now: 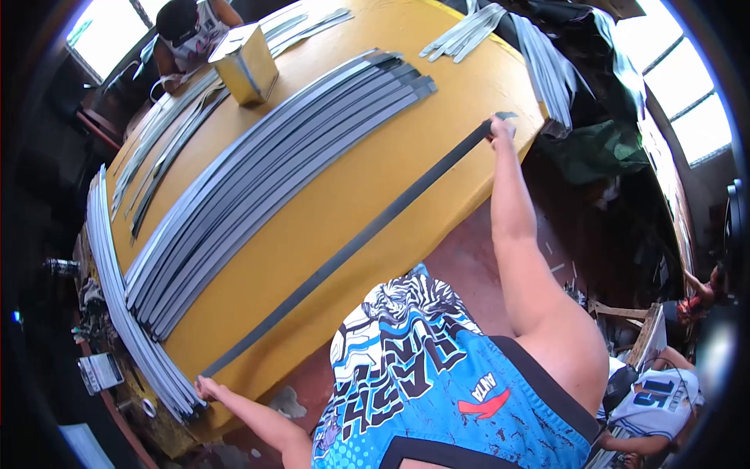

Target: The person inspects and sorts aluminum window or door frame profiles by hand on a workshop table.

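A long dark grey strip [351, 248] stretches diagonally over the near side of the yellow table [461, 94]. One end is in my left hand [207, 388], closed at the table's near left corner. My right hand [501, 128], arm stretched out, is closed around the strip near its far end; a short tip sticks out past the fingers. The strip looks nearly straight between both hands. Beyond it, a row of grey strips [273, 160] lies side by side on the table, roughly parallel to it.
A square yellow tin [251, 72] stands on the table, with a person [187, 39] behind it. Pale strips [129, 289] hang along the left edge; others [543, 66] drape over the far right corner. Another person [656, 399] is at the lower right, near a wooden frame [644, 340].
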Motion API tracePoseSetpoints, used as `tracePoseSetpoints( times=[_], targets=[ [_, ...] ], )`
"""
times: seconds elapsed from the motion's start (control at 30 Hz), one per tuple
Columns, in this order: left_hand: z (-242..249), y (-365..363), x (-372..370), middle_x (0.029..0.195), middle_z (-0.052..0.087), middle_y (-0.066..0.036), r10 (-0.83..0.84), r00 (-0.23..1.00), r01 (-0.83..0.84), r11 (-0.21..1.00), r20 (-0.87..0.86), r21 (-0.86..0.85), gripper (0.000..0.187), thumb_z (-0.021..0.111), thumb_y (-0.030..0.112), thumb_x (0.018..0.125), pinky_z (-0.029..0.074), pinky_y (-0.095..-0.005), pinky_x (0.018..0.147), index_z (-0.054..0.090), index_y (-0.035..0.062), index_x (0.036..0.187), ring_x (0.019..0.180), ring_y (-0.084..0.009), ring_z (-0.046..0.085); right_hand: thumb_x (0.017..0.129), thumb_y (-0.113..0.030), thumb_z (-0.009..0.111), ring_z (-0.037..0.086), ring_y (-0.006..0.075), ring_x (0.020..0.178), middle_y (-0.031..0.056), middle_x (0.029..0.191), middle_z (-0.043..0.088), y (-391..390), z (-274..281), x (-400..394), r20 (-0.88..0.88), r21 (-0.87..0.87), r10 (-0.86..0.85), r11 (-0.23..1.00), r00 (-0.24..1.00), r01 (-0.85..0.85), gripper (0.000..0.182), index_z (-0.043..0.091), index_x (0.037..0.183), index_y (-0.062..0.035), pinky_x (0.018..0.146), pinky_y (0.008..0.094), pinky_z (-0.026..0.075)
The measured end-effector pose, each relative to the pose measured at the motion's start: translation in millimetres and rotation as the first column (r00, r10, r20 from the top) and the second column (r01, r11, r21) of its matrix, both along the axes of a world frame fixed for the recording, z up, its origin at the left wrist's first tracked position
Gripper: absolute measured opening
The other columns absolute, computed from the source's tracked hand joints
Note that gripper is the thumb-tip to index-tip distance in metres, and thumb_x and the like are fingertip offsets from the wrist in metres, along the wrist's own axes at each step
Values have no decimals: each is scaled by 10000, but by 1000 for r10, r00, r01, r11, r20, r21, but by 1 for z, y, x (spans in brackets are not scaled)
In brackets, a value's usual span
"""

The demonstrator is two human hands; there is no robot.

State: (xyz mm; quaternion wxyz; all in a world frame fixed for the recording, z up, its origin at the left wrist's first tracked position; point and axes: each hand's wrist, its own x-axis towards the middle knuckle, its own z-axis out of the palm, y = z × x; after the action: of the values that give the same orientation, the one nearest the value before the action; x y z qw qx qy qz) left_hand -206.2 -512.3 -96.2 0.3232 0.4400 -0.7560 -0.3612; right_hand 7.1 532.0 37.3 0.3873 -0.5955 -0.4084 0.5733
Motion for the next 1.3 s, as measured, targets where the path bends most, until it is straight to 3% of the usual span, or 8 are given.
tracePoseSetpoints(
  times=[0.23,0.33,0.37,0.57,0.63,0.77,1.23,1.3],
  targets=[
    [3,9,-3,949,726,-170,39,981,-32,999,189,-41,501,801,405,764,533,-400,842,662,11,1039,872,-308,680,884,-380,728,654,181,668,113,903,706,21,3,-9,281,-29,21,999,959,-14,303,666,1031,-122,601,356,549],
    [47,70,19,1297,541,-229,286,882,-219,953,375,-211,743,769,611,748,481,-513,927,551,120,1260,1142,-402,561,813,-566,713,686,287,903,191,1051,701,85,-87,13,804,118,15,976,594,-185,736,618,1244,23,818,428,557],
    [28,66,24,1258,575,-217,295,924,-183,901,245,-394,700,765,595,760,461,-522,932,572,124,1239,1145,-404,556,821,-614,646,567,370,1252,252,1335,587,28,-47,15,821,102,62,962,568,-254,848,562,1319,68,1024,429,481],
    [36,158,69,1098,645,-140,-225,959,282,751,170,-597,347,814,327,784,452,-469,938,709,118,1039,1068,-332,580,832,-509,705,533,331,1277,212,1346,579,-52,-86,22,877,347,-91,798,472,-492,592,644,1241,-85,1071,445,415],
    [48,210,80,1082,647,-128,-435,879,457,649,196,-608,299,799,271,799,450,-451,935,709,108,1034,1067,-327,584,842,-461,714,515,310,1294,168,1339,592,-53,-121,25,868,486,-202,537,454,-690,516,653,1239,-137,1082,432,393],
    [68,293,99,1152,622,-123,-663,671,720,476,333,-505,291,758,228,835,443,-459,968,717,115,1100,1125,-323,548,856,-433,707,508,289,1303,130,1338,602,-85,-107,21,895,439,-183,525,408,-729,461,662,1217,-150,1095,416,377],
    [67,319,136,1295,522,-129,-642,677,730,525,359,-439,393,726,217,821,379,-502,1000,671,154,1205,1230,-327,471,901,-326,669,594,344,1182,122,1268,653,-47,-119,40,914,367,-55,539,403,-758,401,645,1228,-95,1006,432,455],
    [72,331,136,1304,518,-124,-661,663,742,519,352,-425,405,727,216,823,371,-498,1014,667,161,1220,1235,-329,464,906,-368,668,576,344,1208,134,1291,635,-46,-119,35,854,471,55,340,518,-814,455,627,1260,-86,1032,430,437]
  ],
)
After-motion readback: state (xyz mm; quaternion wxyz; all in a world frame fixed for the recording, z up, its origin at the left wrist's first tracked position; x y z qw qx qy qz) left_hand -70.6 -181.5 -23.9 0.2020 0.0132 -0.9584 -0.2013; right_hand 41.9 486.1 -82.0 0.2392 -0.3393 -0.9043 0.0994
